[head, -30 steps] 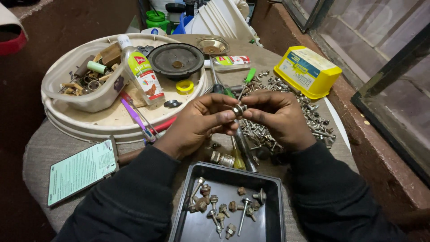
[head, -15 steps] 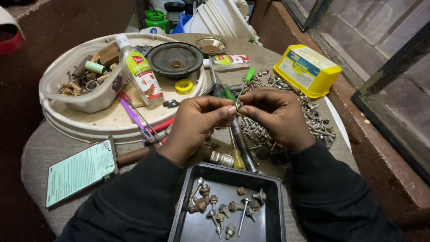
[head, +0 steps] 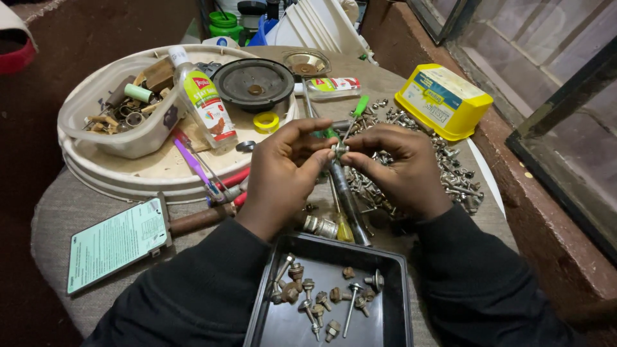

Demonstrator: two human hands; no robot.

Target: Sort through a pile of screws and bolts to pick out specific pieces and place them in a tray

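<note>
Yellow box, black speaker cone, round white tray, plastic bottle, yellow tape roll

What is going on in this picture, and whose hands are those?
The camera sits on a person's head and looks down, so the two hands belong to that person. The left hand and the right hand meet in the middle and pinch one small metal screw between the fingertips. Behind them lies a pile of loose screws. Close to the person is a black tray with a few screws in it. Farther back are a yellow box, a round speaker, a small bottle and a clear tub of odds and ends.
</note>
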